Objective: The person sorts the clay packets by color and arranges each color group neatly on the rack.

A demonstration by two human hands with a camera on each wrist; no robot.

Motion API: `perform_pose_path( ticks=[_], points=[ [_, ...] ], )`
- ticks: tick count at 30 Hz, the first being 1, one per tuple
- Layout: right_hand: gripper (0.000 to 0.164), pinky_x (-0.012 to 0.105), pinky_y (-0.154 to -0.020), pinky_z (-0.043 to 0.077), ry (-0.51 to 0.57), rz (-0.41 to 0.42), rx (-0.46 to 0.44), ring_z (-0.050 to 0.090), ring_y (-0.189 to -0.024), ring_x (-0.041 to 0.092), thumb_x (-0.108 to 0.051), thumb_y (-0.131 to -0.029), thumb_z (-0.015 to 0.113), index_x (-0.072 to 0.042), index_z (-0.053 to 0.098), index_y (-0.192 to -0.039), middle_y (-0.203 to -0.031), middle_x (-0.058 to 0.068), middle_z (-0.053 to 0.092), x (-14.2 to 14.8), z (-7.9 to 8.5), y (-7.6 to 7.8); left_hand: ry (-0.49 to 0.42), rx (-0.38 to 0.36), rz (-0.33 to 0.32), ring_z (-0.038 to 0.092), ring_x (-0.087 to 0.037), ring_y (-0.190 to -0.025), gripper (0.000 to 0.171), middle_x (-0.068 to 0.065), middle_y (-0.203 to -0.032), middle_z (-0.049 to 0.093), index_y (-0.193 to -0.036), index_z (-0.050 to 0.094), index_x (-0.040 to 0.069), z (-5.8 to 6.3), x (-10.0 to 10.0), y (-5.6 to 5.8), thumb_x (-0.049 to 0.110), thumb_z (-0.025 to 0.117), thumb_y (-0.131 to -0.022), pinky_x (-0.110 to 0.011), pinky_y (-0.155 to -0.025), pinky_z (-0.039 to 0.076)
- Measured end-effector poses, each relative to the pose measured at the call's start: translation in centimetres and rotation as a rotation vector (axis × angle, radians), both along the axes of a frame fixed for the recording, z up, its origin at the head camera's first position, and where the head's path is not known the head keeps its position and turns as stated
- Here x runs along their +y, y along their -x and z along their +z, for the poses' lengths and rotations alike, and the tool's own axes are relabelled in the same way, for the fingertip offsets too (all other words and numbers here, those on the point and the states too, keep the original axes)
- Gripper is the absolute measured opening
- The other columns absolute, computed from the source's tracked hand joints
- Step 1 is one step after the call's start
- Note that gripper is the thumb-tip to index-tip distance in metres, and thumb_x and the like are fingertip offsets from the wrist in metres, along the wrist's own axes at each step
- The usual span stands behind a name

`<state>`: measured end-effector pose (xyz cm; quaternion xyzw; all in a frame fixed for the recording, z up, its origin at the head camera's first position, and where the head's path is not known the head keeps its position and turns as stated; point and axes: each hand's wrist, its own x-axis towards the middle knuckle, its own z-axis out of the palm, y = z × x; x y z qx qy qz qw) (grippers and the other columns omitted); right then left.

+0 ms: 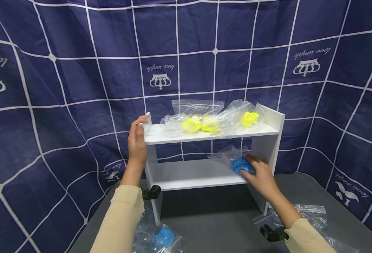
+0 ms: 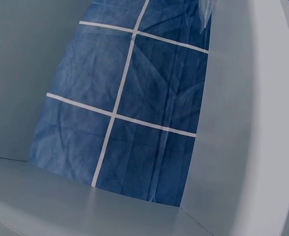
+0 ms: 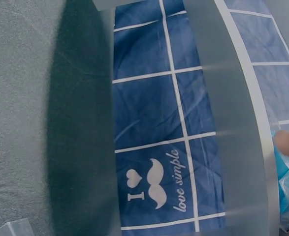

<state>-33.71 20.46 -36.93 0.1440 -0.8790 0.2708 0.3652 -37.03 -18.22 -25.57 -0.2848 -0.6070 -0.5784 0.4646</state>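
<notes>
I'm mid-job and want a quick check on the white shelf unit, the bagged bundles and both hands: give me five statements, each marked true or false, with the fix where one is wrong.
1. Yellow bundles in clear bags lie on the upper shelf. True.
2. The left hand holds a yellow bundle. False: it is at the upper part of the unit's left side panel.
3. The right hand touches a blue bundle on the lower shelf. True.
4. That is the only blue bundle in view. False: a second blue bundle lies in a clear bag on the dark table.
5. White grid lines cross the blue backdrop. True.
</notes>
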Motion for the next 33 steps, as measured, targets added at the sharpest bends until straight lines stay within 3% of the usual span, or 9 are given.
perform_pose_path(
  ticks=[13, 20, 28, 31, 33],
  points=[
    [0.053, 0.062, -0.090, 0.046, -0.007, -0.067, 0.084, 0.058, -0.111, 0.047, -0.014, -0.076, 0.084, 0.001, 0.066, -0.124, -0.125, 0.026, 0.065, -0.5, -0.8, -0.8, -0.015, 0.006, -0.018, 0.048, -0.018, -0.136, 0.040, -0.023, -0.134, 0.058, -0.110, 0.050, -0.014, -0.1, 0.3, 0.0, 0.022, 0.036, -0.107, -0.028, -0.117, 0.029],
    [0.057, 0.061, -0.094, 0.047, -0.048, -0.087, 0.122, 0.057, -0.118, 0.045, -0.018, -0.074, 0.086, 0.001, 0.067, -0.123, -0.128, 0.024, 0.065, -0.8, -0.9, -0.8, -0.015, 0.017, -0.018, 0.049, -0.016, -0.135, 0.042, -0.026, -0.133, 0.057, -0.110, 0.051, -0.014, 0.1, 0.1, 0.0, 0.026, 0.037, -0.106, -0.029, -0.116, 0.030],
    [0.057, 0.057, -0.098, 0.044, -0.073, -0.089, 0.167, 0.054, -0.121, 0.042, -0.018, -0.074, 0.086, 0.001, 0.066, -0.124, -0.132, 0.022, 0.063, -0.8, -0.7, -1.1, -0.009, -0.002, -0.016, 0.047, -0.023, -0.137, 0.032, -0.025, -0.136, 0.056, -0.112, 0.051, -0.013, 0.1, 0.0, 0.1, 0.014, 0.034, -0.105, -0.029, -0.117, 0.029],
    [0.055, 0.051, -0.100, 0.044, -0.056, -0.063, 0.232, 0.054, -0.123, 0.040, -0.014, -0.074, 0.086, 0.001, 0.066, -0.123, -0.131, 0.020, 0.064, -0.6, -0.9, -1.3, -0.014, -0.010, -0.020, 0.045, -0.028, -0.139, 0.032, -0.026, -0.136, 0.055, -0.112, 0.051, -0.013, 0.1, 0.0, 0.1, 0.013, 0.033, -0.105, -0.028, -0.117, 0.028],
    [0.053, 0.036, -0.108, 0.041, -0.028, -0.025, 0.283, 0.055, -0.123, 0.039, -0.010, -0.074, 0.085, 0.000, 0.067, -0.122, -0.129, 0.018, 0.065, -0.4, -1.0, -1.6, -0.015, -0.013, -0.022, 0.045, -0.029, -0.139, 0.032, -0.026, -0.136, 0.055, -0.112, 0.051, -0.013, 0.1, 0.1, 0.0, 0.013, 0.033, -0.105, -0.029, -0.117, 0.028]
  ],
)
